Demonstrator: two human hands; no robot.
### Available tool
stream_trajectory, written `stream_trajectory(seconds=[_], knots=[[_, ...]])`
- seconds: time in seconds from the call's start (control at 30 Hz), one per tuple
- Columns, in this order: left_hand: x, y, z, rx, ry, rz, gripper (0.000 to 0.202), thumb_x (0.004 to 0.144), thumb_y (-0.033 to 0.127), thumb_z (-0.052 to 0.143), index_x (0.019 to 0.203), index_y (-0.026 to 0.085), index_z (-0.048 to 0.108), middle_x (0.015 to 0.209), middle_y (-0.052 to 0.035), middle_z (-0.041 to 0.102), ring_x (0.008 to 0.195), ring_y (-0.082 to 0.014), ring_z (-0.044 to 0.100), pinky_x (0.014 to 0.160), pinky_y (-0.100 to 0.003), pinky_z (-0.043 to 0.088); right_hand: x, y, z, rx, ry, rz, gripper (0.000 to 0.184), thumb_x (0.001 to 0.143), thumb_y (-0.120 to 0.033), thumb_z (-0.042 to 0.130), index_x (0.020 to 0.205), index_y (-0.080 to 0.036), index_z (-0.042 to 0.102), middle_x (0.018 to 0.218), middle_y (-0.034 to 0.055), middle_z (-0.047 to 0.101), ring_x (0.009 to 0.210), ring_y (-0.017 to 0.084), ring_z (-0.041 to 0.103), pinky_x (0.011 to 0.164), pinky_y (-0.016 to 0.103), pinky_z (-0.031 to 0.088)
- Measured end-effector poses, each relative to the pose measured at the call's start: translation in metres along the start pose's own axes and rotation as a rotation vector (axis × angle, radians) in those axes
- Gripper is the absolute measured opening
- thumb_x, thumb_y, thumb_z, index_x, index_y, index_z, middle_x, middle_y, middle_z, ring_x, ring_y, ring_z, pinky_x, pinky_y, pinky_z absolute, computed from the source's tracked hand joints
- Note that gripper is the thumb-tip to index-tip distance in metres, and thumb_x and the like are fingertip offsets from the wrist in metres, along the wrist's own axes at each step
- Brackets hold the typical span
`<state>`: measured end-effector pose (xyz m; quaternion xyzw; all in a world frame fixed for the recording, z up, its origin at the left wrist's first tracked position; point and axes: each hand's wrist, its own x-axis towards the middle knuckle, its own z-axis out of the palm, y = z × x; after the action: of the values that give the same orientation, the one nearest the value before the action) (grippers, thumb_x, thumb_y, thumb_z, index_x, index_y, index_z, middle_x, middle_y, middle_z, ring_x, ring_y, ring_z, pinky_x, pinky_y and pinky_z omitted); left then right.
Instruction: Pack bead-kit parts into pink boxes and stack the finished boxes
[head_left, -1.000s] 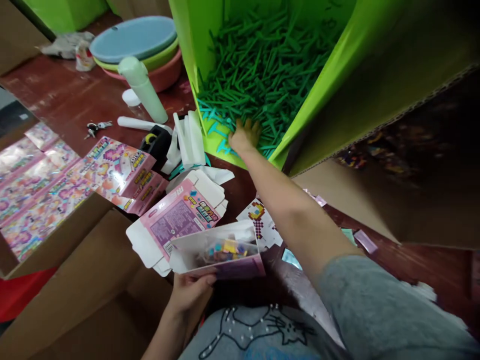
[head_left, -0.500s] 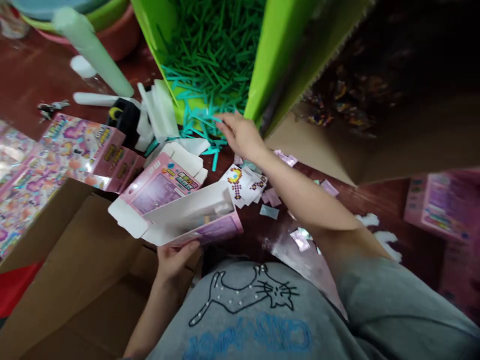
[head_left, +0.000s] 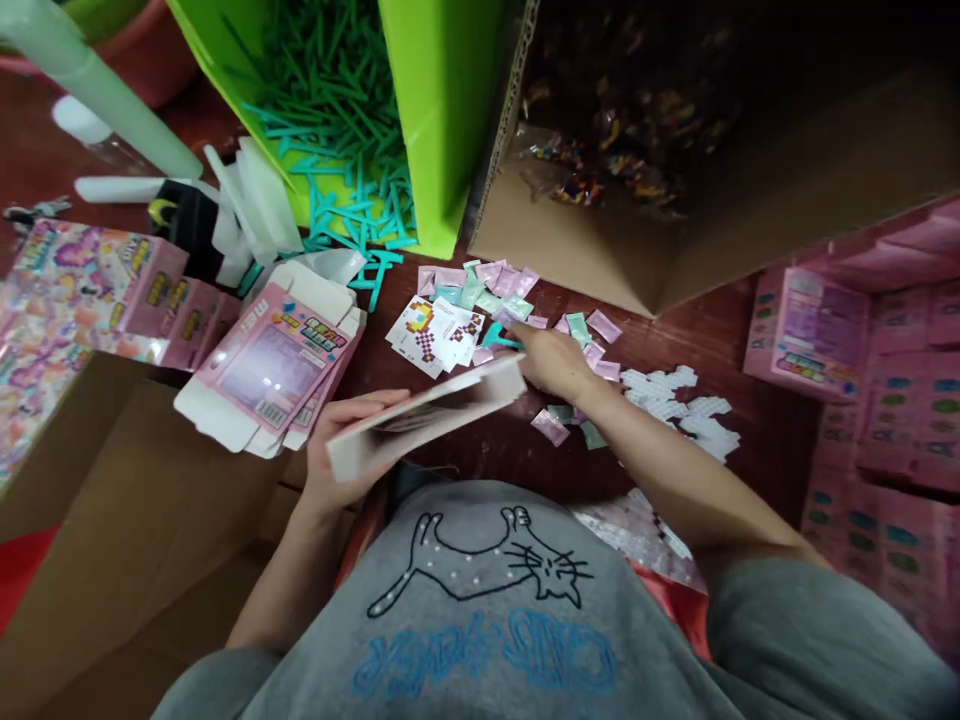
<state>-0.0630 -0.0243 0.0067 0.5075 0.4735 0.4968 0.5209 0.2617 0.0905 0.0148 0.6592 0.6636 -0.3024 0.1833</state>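
Observation:
My left hand is closed around a small carton, tilted with its white open end facing up at me. Beyond the carton, my right hand is closed over the floor with a teal plastic T-shaped stick at its fingertips. Small pink and green sachets lie scattered around that hand, some partly hidden under it. White cards with pixel patterns rest to its left. A flattened-looking pink carton with open flaps lies beyond my left hand.
A bright green box full of teal sticks stands ahead. Right of it, a cardboard box holds small colourful bags. Pink cartons are stacked at right, white paper pieces nearby. Another cardboard box is at lower left.
My right hand has moved from the teal sticks back and right to the sachets, now with a stick. My left hand has turned the carton so its opening faces up, apart from the other carton.

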Motion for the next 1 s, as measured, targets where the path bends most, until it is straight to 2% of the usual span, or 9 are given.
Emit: stream_trajectory(seconds=[0.1,0.23,0.3,0.4,0.47,0.53,0.7,0.83,1.0], knots=[[0.01,0.01,0.018,-0.066,-0.129,0.27,0.053,0.088,0.025,0.1,0.134,0.029,0.074,0.135,-0.0107,0.085,0.125,-0.0302,0.084,0.113,-0.055,0.069,-0.029,0.02,-0.021,0.18,0.239,-0.096,0.032,0.105,-0.046,0.076,0.124,-0.021,0.085,0.112,0.012,0.088,0.097,0.034,0.083,0.081,0.041,0.061],[0.011,0.016,0.039,0.04,-0.105,0.247,0.056,0.089,0.021,0.098,0.137,0.026,0.071,0.134,-0.011,0.083,0.123,-0.0272,0.083,0.107,-0.045,0.07,-0.098,0.038,-0.078,0.497,0.689,-0.535,0.01,0.105,-0.04,0.079,0.107,-0.033,0.085,0.103,0.0027,0.087,0.086,0.024,0.082,0.075,0.037,0.063],[0.011,0.013,0.053,0.082,-0.075,0.192,0.058,0.087,0.025,0.101,0.136,0.024,0.071,0.124,-0.0074,0.084,0.11,-0.0227,0.084,0.098,-0.037,0.07,-0.126,0.032,-0.097,0.405,0.636,-0.747,0.013,0.112,-0.038,0.07,0.113,-0.033,0.082,0.106,0.0011,0.087,0.089,0.022,0.083,0.07,0.034,0.061],[0.014,0.008,0.078,0.054,-0.122,0.087,0.059,0.086,0.035,0.102,0.133,0.022,0.07,0.116,-0.0038,0.082,0.098,-0.0187,0.081,0.09,-0.032,0.068,-0.14,0.015,-0.103,0.063,0.582,-0.773,0.043,0.12,-0.058,0.052,0.126,-0.023,0.076,0.113,0.0074,0.086,0.08,0.022,0.08,0.053,0.032,0.047],[0.018,0.007,0.092,-0.014,-0.178,0.003,0.059,0.087,0.039,0.101,0.133,0.022,0.068,0.118,-0.0051,0.082,0.101,-0.0199,0.08,0.091,-0.032,0.067,-0.135,0.007,-0.098,-0.07,0.623,-0.693,0.059,0.121,-0.067,0.041,0.126,-0.018,0.073,0.112,0.0106,0.084,0.069,0.02,0.073,0.048,0.034,0.036],[0.021,0.009,0.102,-0.052,-0.23,-0.088,0.058,0.086,0.041,0.1,0.131,0.022,0.069,0.119,-0.0065,0.082,0.104,-0.0216,0.08,0.094,-0.034,0.066,-0.128,0.006,-0.09,-0.082,0.646,-0.674,0.054,0.123,-0.061,0.038,0.12,-0.021,0.074,0.107,0.009,0.083,0.072,0.019,0.071,0.052,0.034,0.039],[0.029,0.015,0.115,-0.112,-0.297,-0.217,0.062,0.081,0.045,0.103,0.128,0.021,0.07,0.118,-0.0088,0.083,0.106,-0.0255,0.081,0.097,-0.039,0.068,-0.123,0.022,-0.071,0.031,0.677,-0.83,0.026,0.12,-0.033,0.052,0.122,-0.03,0.077,0.114,0.0055,0.084,0.111,0.026,0.075,0.096,0.044,0.057],[0.034,0.006,0.113,-0.131,-0.219,-0.18,0.087,0.076,0.04,0.105,0.15,0.029,0.061,0.135,-0.0107,0.079,0.117,-0.0296,0.081,0.099,-0.043,0.071,-0.122,0.049,-0.044,0.357,0.884,-0.616,0.033,0.114,-0.042,0.067,0.145,-0.034,0.07,0.145,0.0106,0.076,0.138,0.033,0.068,0.119,0.058,0.053],[0.038,0.001,0.117,0.009,-0.1,-0.106,0.132,0.059,0.024,0.108,0.171,0.042,0.042,0.159,-0.0095,0.067,0.131,-0.0342,0.074,0.11,-0.049,0.069,-0.126,0.06,0.012,0.796,0.656,-0.449,0.052,0.113,-0.048,0.066,0.158,-0.022,0.056,0.154,0.0159,0.07,0.143,0.028,0.067,0.124,0.049,0.055]])
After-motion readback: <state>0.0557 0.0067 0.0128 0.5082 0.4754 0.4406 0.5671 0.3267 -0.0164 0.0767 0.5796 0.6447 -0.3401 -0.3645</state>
